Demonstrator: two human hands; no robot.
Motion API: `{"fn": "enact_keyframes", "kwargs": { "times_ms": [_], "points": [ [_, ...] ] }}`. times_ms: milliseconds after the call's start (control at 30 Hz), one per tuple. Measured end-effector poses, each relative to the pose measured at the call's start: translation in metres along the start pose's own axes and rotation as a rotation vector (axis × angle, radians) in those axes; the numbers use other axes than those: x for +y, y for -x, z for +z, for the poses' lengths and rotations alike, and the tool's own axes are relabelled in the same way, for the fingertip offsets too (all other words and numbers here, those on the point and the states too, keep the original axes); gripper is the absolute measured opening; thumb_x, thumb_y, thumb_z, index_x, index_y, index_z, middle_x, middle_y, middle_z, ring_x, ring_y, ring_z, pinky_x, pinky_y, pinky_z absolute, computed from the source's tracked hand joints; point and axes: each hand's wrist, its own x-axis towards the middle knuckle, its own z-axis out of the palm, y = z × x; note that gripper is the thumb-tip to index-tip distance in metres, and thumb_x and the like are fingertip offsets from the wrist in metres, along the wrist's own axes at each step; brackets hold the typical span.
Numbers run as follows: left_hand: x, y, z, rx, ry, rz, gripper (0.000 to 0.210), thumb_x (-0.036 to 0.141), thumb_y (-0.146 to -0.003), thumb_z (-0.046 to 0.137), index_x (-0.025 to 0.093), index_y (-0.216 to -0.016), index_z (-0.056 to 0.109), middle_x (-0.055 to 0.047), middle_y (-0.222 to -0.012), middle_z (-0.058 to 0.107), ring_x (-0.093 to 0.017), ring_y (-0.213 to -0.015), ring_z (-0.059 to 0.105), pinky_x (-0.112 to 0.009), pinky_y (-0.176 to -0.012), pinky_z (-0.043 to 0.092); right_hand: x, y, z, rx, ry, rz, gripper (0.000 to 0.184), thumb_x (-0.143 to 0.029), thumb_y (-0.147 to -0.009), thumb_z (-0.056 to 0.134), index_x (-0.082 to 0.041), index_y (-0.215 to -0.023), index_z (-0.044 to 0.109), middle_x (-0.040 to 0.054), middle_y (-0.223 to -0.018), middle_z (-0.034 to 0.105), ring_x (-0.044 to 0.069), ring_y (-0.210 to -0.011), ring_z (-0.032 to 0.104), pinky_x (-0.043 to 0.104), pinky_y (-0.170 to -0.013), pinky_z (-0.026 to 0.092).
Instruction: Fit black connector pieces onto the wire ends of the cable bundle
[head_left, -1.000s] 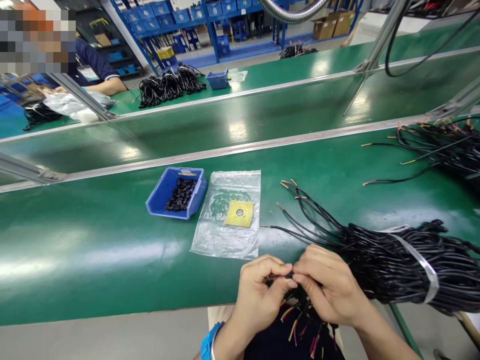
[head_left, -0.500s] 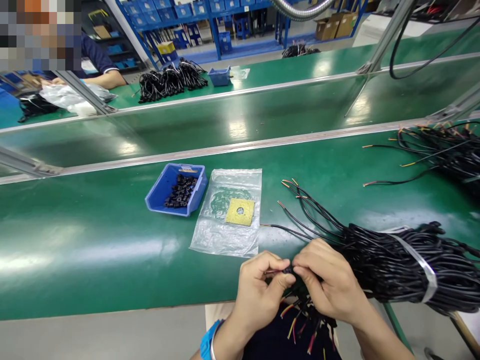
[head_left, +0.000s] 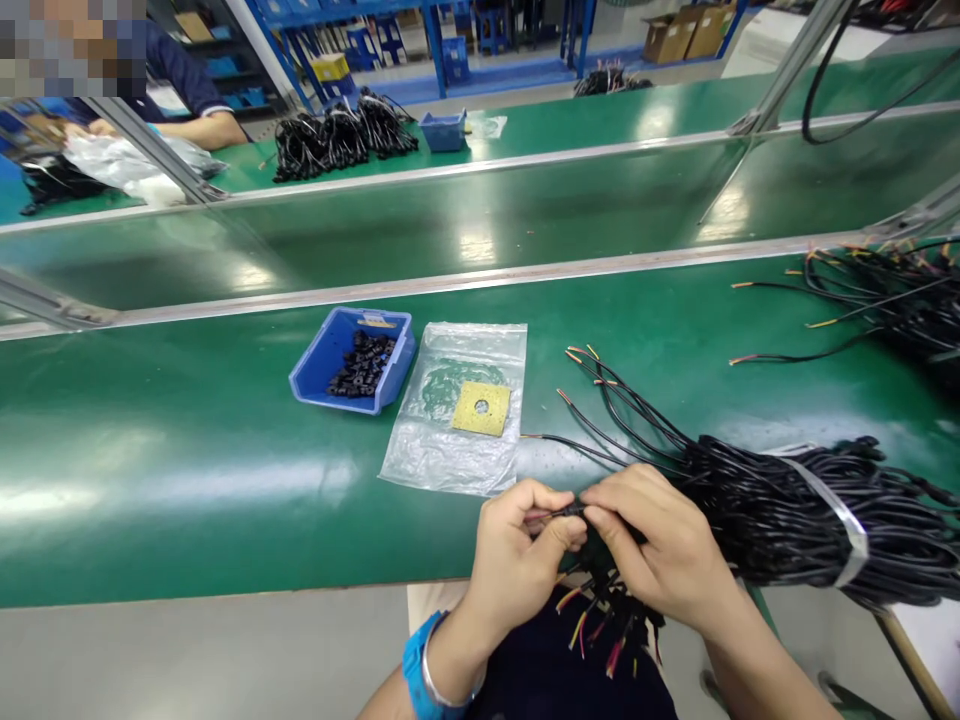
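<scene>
My left hand (head_left: 521, 560) pinches a thin cable between thumb and fingertips at the table's front edge. Facing it, my right hand (head_left: 660, 545) is closed on the same cable, its fingertips nearly touching the left ones. A small black fitting (head_left: 574, 508) shows between the fingertips; its exact shape is mostly hidden. A reddish wire end runs back inside my left hand. Below the hands, several black cables (head_left: 611, 620) with red and yellow stripped ends hang over my lap. A large bundle of black cables (head_left: 795, 510), tied with a pale band, lies right of my right hand.
A blue bin (head_left: 311, 380) of small black fittings (head_left: 361, 365) stands left, beside a clear plastic bag (head_left: 420, 455) bearing a yellow square pad (head_left: 481, 408). More cables (head_left: 892, 290) lie far right. Beyond the metal rail (head_left: 465, 278), a co-worker's arm (head_left: 202, 130) rests by cable bundles (head_left: 330, 140).
The whole view has shifted, so the table and hands sit slightly higher in the picture. Both hands keep their pinch, with slightly more of the black fitting showing between them.
</scene>
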Motion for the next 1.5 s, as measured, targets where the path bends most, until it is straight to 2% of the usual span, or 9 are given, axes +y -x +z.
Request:
{"fn": "enact_keyframes", "kwargs": {
  "times_ms": [267,400,600,867,1033,1200,1267,1400,1500],
  "points": [
    [0.001,-0.002,-0.001,-0.004,-0.235,0.197,0.005,0.017,-0.078,0.074,0.016,-0.075,0.07,-0.004,-0.074,0.071,-0.016,-0.067,0.067,-0.023,-0.06,0.054,0.002,-0.001,-0.001,-0.039,-0.043,-0.005,0.018,-0.011,-0.09,0.048,-0.017,-0.079,0.062,0.0001,-0.063,0.054,0.014,-0.059,0.046,0.029,-0.06,0.036],
    [0.003,-0.003,-0.001,-0.01,-0.177,0.14,0.007,0.018,-0.073,0.08,0.017,-0.075,0.074,-0.004,-0.072,0.074,-0.016,-0.064,0.069,-0.024,-0.06,0.055,0.001,0.0,-0.003,-0.033,-0.062,0.004,0.019,-0.013,-0.092,0.048,-0.018,-0.08,0.062,0.0005,-0.064,0.057,0.014,-0.06,0.049,0.029,-0.06,0.038],
    [0.002,0.001,-0.007,0.021,0.054,0.009,0.035,0.01,-0.067,0.081,0.018,-0.1,0.07,-0.002,-0.082,0.075,-0.014,-0.073,0.072,-0.021,-0.069,0.058,0.0,0.002,-0.005,-0.027,-0.05,0.012,0.015,-0.014,-0.092,0.051,-0.018,-0.084,0.063,0.0009,-0.067,0.06,0.013,-0.062,0.052,0.029,-0.061,0.04],
    [-0.004,0.006,-0.007,0.079,-0.021,0.076,0.02,0.01,-0.077,0.068,0.017,-0.095,0.064,-0.004,-0.084,0.074,-0.015,-0.077,0.071,-0.024,-0.073,0.057,-0.001,0.002,-0.007,-0.029,-0.037,0.002,0.017,-0.014,-0.092,0.049,-0.018,-0.083,0.063,0.0011,-0.067,0.059,0.014,-0.061,0.051,0.029,-0.06,0.039],
    [0.009,0.01,-0.01,-0.244,-0.322,0.235,0.042,0.002,-0.069,0.061,0.019,-0.108,0.062,0.0,-0.074,0.075,-0.016,-0.068,0.069,-0.028,-0.073,0.054,-0.008,-0.001,-0.01,-0.049,-0.089,-0.009,0.017,-0.016,-0.088,0.048,-0.019,-0.075,0.058,0.001,-0.064,0.055,0.015,-0.06,0.051,0.03,-0.058,0.039],
    [0.015,0.011,-0.012,-0.397,-0.41,0.283,0.026,0.004,-0.069,0.06,0.018,-0.089,0.067,-0.004,-0.078,0.076,-0.019,-0.072,0.07,-0.029,-0.073,0.053,-0.002,-0.01,-0.001,0.129,0.347,0.029,0.014,-0.012,-0.088,0.052,-0.017,-0.097,0.061,0.0087,-0.089,0.066,0.022,-0.083,0.058,0.037,-0.075,0.045],
    [0.014,0.01,-0.012,-0.374,-0.414,0.283,0.017,0.007,-0.072,0.061,0.017,-0.084,0.068,-0.006,-0.077,0.075,-0.021,-0.073,0.071,-0.03,-0.074,0.053,0.003,-0.016,0.002,0.057,0.576,0.075,0.017,-0.014,-0.087,0.054,-0.015,-0.101,0.062,0.0127,-0.097,0.066,0.026,-0.088,0.058,0.039,-0.076,0.044],
    [0.012,0.01,-0.014,-0.317,-0.371,0.254,0.012,0.012,-0.076,0.062,0.017,-0.084,0.069,-0.007,-0.078,0.076,-0.021,-0.076,0.073,-0.029,-0.074,0.054,0.01,-0.023,0.003,-0.124,0.806,0.149,0.022,-0.008,-0.082,0.052,-0.016,-0.1,0.062,0.008,-0.078,0.064,0.024,-0.072,0.058,0.036,-0.064,0.041],
    [0.01,0.01,-0.016,-0.304,-0.376,0.255,0.011,0.012,-0.078,0.062,0.017,-0.084,0.07,-0.008,-0.082,0.077,-0.021,-0.076,0.072,-0.029,-0.073,0.053,0.011,-0.027,0.0,-0.037,0.752,0.131,0.028,-0.006,-0.085,0.048,-0.017,-0.107,0.061,0.0071,-0.079,0.063,0.024,-0.075,0.06,0.035,-0.065,0.043]
  ]
}}
